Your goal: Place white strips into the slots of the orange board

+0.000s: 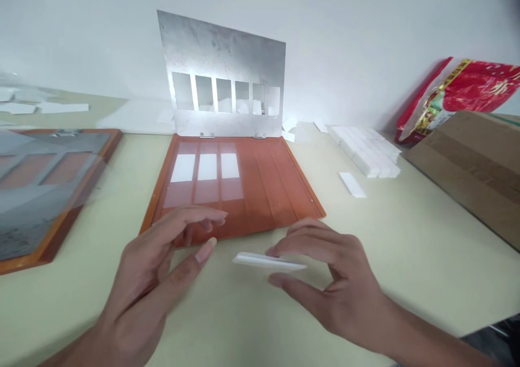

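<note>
Between the thumb and fingers of my right hand (337, 275) is a thin white strip (255, 259), seen nearly edge-on; it may be several layers. My left hand (146, 280) holds nothing, its thumb and fingers apart, just in front of an orange board (268, 180). Three white rectangles (207, 166) lie in the board's left channels, with paler glossy areas below them. Hinged to the back edge, a metal plate (223, 47) with a row of rectangular cutouts stands raised.
At left lies a second orange-framed board (77, 193) with its metal plate down. To the right are stacked white strips (361, 150), one loose white strip (352, 185), a cardboard box (475, 166) and a red bag (467, 96). White pieces (65, 107) lie at the far left.
</note>
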`<state>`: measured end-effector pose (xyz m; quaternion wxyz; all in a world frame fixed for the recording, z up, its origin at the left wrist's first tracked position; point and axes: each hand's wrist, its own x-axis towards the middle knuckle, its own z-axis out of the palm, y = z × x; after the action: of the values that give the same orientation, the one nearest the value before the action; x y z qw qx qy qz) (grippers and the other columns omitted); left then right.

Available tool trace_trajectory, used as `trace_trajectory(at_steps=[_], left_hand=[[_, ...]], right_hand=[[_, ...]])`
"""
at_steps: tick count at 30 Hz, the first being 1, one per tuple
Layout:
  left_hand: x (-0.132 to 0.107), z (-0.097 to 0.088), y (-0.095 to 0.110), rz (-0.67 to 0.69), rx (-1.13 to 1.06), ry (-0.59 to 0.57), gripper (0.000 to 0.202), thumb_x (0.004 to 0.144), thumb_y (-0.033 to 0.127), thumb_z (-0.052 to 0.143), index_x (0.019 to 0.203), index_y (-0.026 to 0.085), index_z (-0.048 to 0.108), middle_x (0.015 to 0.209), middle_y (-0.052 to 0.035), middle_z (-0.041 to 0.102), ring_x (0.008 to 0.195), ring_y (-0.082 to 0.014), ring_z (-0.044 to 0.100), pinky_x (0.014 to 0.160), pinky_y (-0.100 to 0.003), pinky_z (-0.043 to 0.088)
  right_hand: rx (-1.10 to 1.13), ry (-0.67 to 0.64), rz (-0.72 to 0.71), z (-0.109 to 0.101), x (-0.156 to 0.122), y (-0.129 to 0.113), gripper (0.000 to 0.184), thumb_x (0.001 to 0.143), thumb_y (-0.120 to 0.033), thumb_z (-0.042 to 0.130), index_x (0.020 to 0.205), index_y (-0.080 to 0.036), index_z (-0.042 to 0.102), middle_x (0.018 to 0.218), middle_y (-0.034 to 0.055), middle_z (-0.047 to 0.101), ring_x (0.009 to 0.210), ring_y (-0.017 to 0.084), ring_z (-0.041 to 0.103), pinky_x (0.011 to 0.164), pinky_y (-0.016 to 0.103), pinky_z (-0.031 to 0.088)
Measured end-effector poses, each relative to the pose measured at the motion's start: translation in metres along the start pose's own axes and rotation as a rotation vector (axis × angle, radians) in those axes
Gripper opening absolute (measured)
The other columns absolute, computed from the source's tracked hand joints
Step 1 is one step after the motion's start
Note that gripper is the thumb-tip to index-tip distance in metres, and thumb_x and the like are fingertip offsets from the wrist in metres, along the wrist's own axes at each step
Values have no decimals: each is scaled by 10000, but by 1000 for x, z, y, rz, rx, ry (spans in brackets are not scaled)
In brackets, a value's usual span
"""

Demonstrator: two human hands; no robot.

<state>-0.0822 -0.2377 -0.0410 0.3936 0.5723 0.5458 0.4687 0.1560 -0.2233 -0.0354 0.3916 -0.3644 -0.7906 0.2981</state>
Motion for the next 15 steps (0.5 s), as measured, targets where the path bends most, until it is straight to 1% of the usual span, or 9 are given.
trace_trajectory(at_steps=[2,4,5,7,9,12,15], left_hand=[[0,1,2,-27,-29,5,227,881,436,643,1075,329,692,1127,18,673,1074,-204,601,880,-252,429],[0,2,4,-41,-43,-6,239,873,445,647,1070,317,688,1131,13,669,1083,-211,595,890,-264,427],[0,2,5,-55,-51,-10,248,871,449,644,1072,310,685,1138,8,667,1092,-215,591,887,-268,430],[1,3,6,-81,-60,-10,265,867,451,641,1077,295,680,1161,-6,664,1111,-228,580,871,-276,438],[1,4,6,-86,-49,1,268,862,448,643,1071,285,686,1158,-17,666,1106,-237,579,862,-283,443],[1,4,5,-69,-35,9,250,856,445,650,1048,293,702,1120,-14,675,1055,-228,591,867,-281,445],[1,2,1,-25,-12,-11,226,879,436,637,1063,317,696,1067,0,680,1002,-199,598,841,-250,445]], right_hand=[[-19,-26,25,2,-1,1,132,804,-160,768,929,-182,733,814,10,723,772,154,625,691,286,531],[0,-35,46,3,-1,2,67,834,-137,728,879,-187,734,758,0,708,722,141,609,657,277,521],[8,-22,43,4,-1,3,68,851,-127,706,865,-189,731,749,-2,705,711,135,604,659,274,521],[2,12,19,3,-1,2,72,853,-144,713,908,-186,730,796,8,719,741,139,614,694,283,529],[-1,10,12,3,-1,3,108,837,-155,735,940,-186,731,836,18,730,764,146,623,705,287,530],[42,0,75,4,-1,4,49,836,-151,730,863,-191,739,747,12,706,693,135,595,651,279,504],[174,82,179,3,1,4,35,825,-181,747,794,-191,734,688,10,674,642,126,572,608,273,472]])
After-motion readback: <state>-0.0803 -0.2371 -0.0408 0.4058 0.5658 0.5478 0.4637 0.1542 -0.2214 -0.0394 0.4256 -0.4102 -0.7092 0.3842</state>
